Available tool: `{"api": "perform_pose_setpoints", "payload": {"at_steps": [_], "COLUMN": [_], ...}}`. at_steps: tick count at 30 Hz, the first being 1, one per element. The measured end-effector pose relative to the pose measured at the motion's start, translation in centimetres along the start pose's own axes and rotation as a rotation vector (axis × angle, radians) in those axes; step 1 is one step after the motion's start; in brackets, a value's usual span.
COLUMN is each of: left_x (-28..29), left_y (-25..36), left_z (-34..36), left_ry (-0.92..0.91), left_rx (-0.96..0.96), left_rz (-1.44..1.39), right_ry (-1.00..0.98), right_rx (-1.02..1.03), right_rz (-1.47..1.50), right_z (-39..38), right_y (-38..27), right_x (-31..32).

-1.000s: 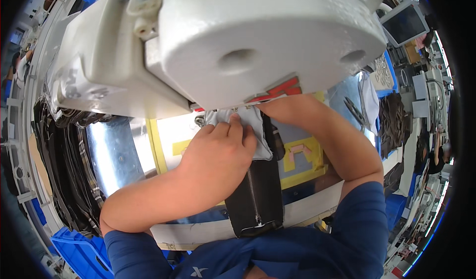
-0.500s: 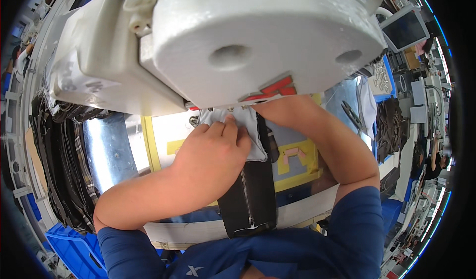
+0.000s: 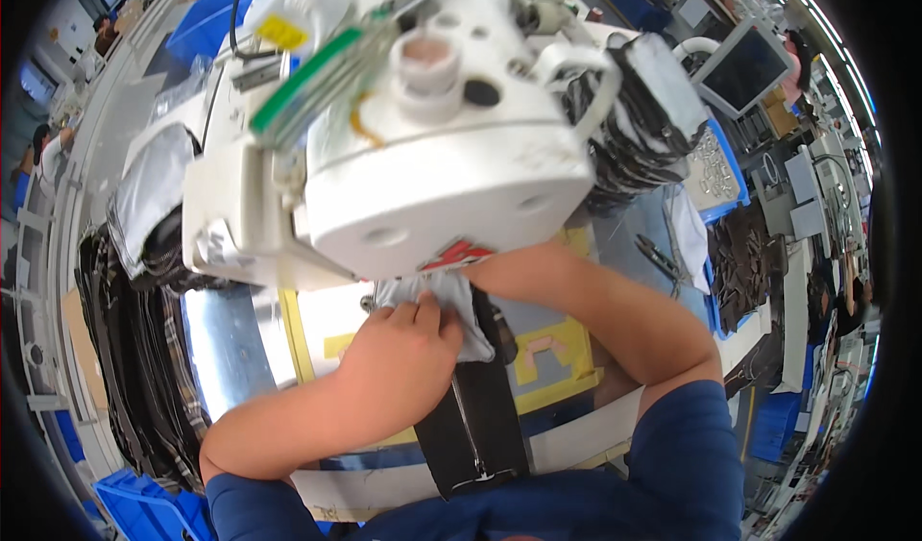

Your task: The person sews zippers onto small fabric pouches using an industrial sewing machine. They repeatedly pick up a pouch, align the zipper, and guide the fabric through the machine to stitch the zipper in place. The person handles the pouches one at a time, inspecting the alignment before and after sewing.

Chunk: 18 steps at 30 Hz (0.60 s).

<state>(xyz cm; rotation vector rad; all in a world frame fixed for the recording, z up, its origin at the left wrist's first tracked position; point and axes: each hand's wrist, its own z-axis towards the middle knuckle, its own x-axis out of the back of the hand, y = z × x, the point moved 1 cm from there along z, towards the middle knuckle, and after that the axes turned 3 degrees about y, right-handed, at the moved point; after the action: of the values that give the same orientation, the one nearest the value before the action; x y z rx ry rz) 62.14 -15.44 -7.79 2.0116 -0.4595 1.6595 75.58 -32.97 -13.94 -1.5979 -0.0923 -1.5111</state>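
My left hand (image 3: 399, 356) lies on a light grey cloth piece (image 3: 471, 337), its fingers extended and resting on top. My right hand (image 3: 501, 270) reaches in from the right, under the front of a white sewing-type machine head (image 3: 451, 200); its fingers are hidden there. Toward me, a black fabric panel (image 3: 497, 411) with a metal zipper (image 3: 468, 421) runs from the grey cloth to the table's front edge. Yellow tape (image 3: 557, 395) marks the white work plate beside the panel.
Dark garment pieces hang in a thick stack (image 3: 134, 349) at left. Another folded pile (image 3: 624, 123) stands behind the machine. To the right are black-handled pliers or snips (image 3: 657, 258), a blue tray of small metal parts (image 3: 713, 171), dark fabric scraps (image 3: 740, 262) and a monitor (image 3: 749, 65).
The view has tilted up and back, so the machine's top and the pile behind it now show. Both hands keep about the same place on the cloth and under the machine.
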Motion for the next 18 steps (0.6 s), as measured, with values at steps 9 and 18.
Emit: {"api": "perform_pose_setpoints", "payload": {"at_steps": [9, 18], "left_x": [0.3, -1.5], "left_y": [-0.1, 0.6], "left_z": [0.3, 1.0], "left_ry": [0.117, 0.253], "left_rx": [-0.024, -0.064], "left_rz": [-0.117, -0.111], "right_ry": [-0.021, -0.175], "right_rx": [-0.008, -0.085], "right_rz": [-0.025, -0.114], "right_z": [0.9, 0.8], "right_y": [1.6, 1.6], "right_x": [0.5, 2.7]}}
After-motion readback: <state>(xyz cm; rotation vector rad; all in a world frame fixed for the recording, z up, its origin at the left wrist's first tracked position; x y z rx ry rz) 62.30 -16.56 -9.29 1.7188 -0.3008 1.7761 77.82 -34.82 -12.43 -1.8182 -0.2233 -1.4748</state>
